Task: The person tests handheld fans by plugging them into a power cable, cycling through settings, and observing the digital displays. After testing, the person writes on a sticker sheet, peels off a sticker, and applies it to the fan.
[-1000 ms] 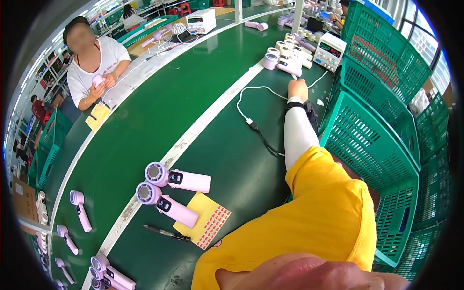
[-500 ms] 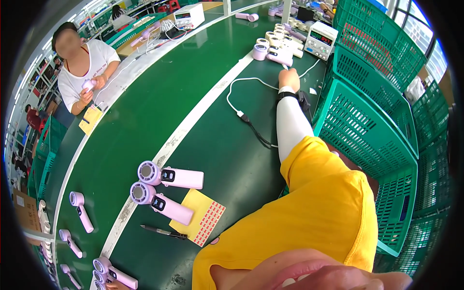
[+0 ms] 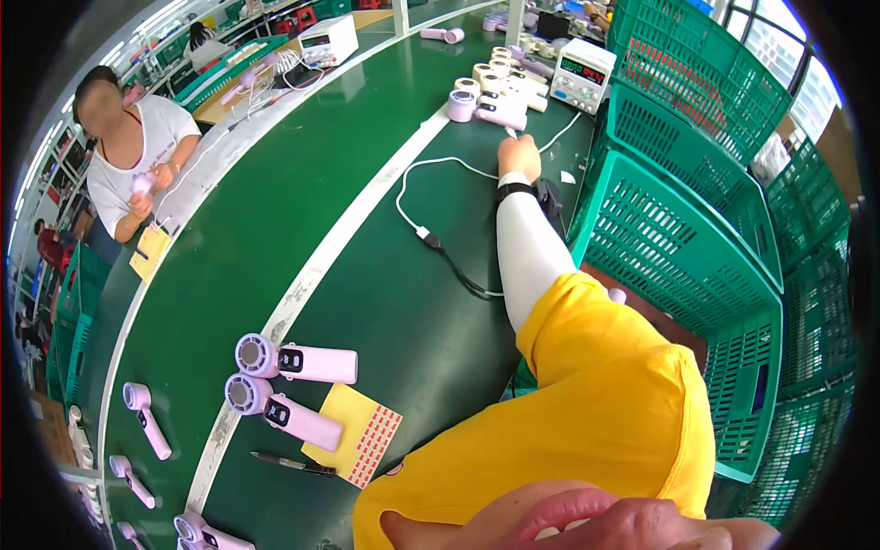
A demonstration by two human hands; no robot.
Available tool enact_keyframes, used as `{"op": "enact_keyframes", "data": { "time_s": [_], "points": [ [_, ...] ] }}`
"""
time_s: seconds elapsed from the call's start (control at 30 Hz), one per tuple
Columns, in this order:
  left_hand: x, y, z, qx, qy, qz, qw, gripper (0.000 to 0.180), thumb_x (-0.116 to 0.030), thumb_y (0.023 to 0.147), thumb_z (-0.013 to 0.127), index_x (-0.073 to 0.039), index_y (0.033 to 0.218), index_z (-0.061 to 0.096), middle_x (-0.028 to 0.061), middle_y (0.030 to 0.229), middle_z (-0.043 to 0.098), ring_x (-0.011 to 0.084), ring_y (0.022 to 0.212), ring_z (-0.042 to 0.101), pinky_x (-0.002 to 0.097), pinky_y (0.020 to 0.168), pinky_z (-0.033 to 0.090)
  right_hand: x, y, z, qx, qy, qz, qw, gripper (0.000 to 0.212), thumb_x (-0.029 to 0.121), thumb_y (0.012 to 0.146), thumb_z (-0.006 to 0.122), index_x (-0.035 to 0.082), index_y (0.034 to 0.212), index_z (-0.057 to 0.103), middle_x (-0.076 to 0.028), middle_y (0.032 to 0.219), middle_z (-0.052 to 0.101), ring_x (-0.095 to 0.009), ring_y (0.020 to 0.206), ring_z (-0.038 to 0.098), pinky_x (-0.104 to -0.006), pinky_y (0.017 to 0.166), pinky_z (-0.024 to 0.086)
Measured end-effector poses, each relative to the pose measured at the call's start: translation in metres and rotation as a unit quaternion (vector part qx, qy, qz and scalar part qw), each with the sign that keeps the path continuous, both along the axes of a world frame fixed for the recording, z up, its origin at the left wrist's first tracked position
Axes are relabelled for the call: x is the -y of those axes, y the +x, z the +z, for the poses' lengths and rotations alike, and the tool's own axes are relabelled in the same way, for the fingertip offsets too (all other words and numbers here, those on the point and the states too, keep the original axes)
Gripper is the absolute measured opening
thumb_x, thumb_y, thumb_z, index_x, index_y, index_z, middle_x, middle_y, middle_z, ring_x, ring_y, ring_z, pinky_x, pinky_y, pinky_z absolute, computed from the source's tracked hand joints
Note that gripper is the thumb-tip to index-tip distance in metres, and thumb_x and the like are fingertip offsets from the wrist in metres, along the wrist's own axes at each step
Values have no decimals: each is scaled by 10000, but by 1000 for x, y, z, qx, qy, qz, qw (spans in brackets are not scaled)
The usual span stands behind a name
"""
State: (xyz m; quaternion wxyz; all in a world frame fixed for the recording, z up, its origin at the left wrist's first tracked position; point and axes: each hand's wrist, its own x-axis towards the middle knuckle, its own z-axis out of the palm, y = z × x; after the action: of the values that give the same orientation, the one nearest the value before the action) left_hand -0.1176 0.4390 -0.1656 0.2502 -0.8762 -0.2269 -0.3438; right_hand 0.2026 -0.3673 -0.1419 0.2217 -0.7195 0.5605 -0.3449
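Note:
My right hand (image 3: 519,158) reaches along the workbench to the far right, with a white sleeve and a black wrist strap on the arm. Its fingers are closed round a small white piece (image 3: 511,134) that I cannot make out fully. Just beyond it lies a lilac handheld fan (image 3: 501,112), the nearest of a cluster of fans. A white cable (image 3: 404,188) loops over the bench to beside this hand; its connector (image 3: 423,233) meets a black lead. My left hand is out of view.
Two lilac fans (image 3: 316,364) lie beside a yellow card (image 3: 327,401) with red stickers and a pen (image 3: 291,462). A power supply (image 3: 583,75) stands by the cluster. Green crates (image 3: 683,261) line the right side. Across the bench, a person (image 3: 137,151) holds a fan.
The whole view has shifted, so most things sit further left, the near ones also lower. My right hand stays by the clustered fans. A hand at the lower left edge is no longer visible.

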Motion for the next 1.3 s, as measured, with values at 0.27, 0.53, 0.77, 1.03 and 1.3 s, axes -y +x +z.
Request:
{"op": "enact_keyframes", "data": {
  "time_s": [0.27, 0.53, 0.77, 1.03, 1.3],
  "points": [
    [-3, -6, 7, -17, 17, 5, 1000, 266, -175, 851, 513, 21, 997, 619, 211, 1021, 589, 426, 819, 556, 530, 722, 446, -2, 0, -1, 2, 4, -2, 1000, 242, 265, 811, 547, 80, 938, 637, -131, 933, 687, -319, 869, 673, -440, 728, 526],
    [13, -3, 16, -133, -34, 132, 982, 324, -219, 928, 525, -38, 1187, 597, 126, 1178, 617, 283, 985, 627, 376, 801, 509, 30, 9, -23, -376, -244, 119, 886, 195, 149, 841, 562, 158, 780, 748, -74, 885, 717, -246, 781, 704, -401, 558, 552],
    [-27, 3, 16, -224, -247, 83, 939, 401, -299, 905, 535, -110, 1259, 522, 203, 1027, 641, 341, 881, 637, 410, 774, 497, 108, 33, -61, -465, -428, 150, 760, 206, 147, 867, 560, 144, 752, 730, -82, 799, 716, -219, 734, 713, -341, 575, 563],
    [18, -5, 38, 310, -682, -328, 575, 337, -78, 852, 609, -9, 1138, 446, 120, 1017, 590, 206, 819, 609, 329, 726, 507, 144, 55, -55, -334, -344, 107, 871, 234, 157, 885, 505, 97, 841, 727, -126, 880, 713, -286, 805, 707, -383, 644, 578],
    [36, 0, 51, 290, -665, -329, 604, 272, -151, 898, 532, -8, 1116, 454, 107, 973, 594, 179, 753, 587, 305, 683, 491, 90, 32, -26, -86, -69, 77, 991, 480, 423, 773, 545, 21, 974, 712, -171, 1063, 674, -296, 972, 661, -374, 839, 518]
  ]
}}
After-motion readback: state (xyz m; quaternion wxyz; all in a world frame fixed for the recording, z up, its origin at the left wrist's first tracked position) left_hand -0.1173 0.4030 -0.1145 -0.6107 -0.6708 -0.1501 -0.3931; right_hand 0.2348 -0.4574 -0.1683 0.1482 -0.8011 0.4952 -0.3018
